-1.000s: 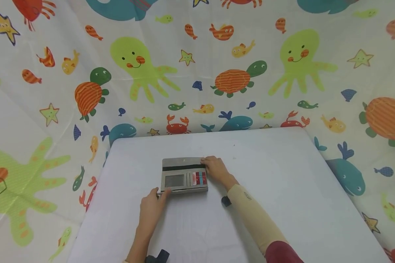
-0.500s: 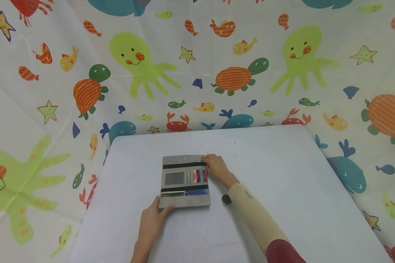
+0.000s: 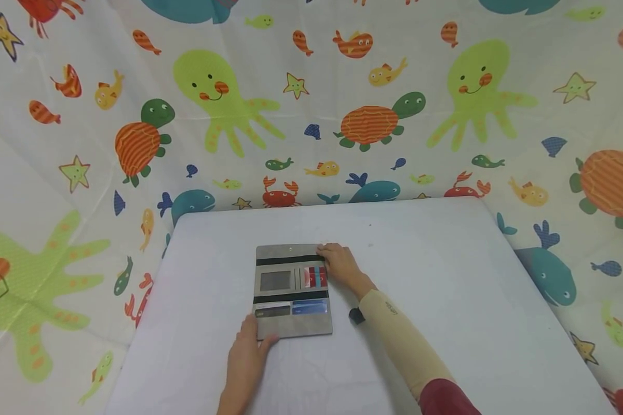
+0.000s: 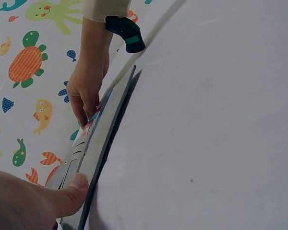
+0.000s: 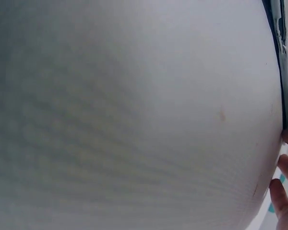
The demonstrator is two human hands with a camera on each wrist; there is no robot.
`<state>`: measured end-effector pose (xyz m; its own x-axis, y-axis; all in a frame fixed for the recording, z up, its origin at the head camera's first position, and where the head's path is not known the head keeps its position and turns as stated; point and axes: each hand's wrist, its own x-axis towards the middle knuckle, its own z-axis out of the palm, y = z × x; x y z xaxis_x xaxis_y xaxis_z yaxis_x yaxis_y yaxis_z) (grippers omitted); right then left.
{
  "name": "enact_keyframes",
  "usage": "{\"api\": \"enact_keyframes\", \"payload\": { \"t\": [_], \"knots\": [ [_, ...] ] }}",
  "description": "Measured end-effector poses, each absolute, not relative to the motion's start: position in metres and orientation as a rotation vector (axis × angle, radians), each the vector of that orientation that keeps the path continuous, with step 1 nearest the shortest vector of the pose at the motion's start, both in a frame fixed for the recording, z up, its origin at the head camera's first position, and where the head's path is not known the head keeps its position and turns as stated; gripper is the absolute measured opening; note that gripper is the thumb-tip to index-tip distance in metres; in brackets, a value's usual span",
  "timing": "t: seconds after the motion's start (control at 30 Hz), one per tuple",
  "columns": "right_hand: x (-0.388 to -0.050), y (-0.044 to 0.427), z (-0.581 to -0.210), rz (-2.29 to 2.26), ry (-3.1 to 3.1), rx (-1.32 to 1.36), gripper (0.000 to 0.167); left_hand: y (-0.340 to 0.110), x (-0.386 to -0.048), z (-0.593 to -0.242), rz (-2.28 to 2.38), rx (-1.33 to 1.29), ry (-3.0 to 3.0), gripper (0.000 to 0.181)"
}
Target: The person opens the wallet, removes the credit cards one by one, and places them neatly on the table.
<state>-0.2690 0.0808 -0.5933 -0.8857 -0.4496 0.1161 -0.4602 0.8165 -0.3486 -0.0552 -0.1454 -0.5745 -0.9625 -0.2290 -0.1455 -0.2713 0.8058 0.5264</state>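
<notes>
While wallet is lying open, left hand: near-left corner being grasped.
Right hand: far-right corner being gripped.

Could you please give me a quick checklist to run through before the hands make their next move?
1. Grey rectangular wallet unfolded: ok, its inside faces up.
2. Left hand on the wallet: ok, at the near left corner, thumb on top.
3. Right hand on the wallet: ok, at the far right corner.
4. Cards within the wallet's outline: ok for the red-and-teal card, the dark card and the bright blue card.
5. Near panel flat on the smooth white table: cannot tell; a dark shadow runs along its edge.
</notes>
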Motion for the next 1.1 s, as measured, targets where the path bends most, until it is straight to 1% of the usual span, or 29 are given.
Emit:
{"api": "enact_keyframes", "payload": {
  "t": [0.13, 0.3, 0.57, 0.67, 0.87, 1.1],
  "knots": [
    [-0.268, 0.080, -0.593, 0.592, -2.990, 0.744, 0.038, -0.142, -0.054, -0.576, 0.816, -0.375, 2.932, 0.078],
    [-0.267, 0.080, -0.592, 0.600, -2.978, 0.751, 0.039, -0.142, -0.058, -0.575, 0.778, -0.352, 2.934, 0.078],
    [-0.266, 0.081, -0.592, 0.584, -2.980, 0.748, 0.038, -0.152, -0.070, -0.580, 0.766, -0.119, 2.953, 0.081],
    [-0.265, 0.081, -0.591, 0.599, -2.992, 0.742, 0.038, -0.154, -0.072, -0.582, 0.730, -0.071, 2.956, 0.083],
    [-0.263, 0.080, -0.593, 0.614, -3.004, 0.726, 0.038, -0.151, -0.069, -0.588, 0.670, -0.062, 2.954, 0.084],
    [-0.262, 0.083, -0.591, 0.633, -3.042, 0.730, 0.040, -0.148, -0.066, -0.594, 0.728, -0.084, 3.002, 0.082]
  ]
}}
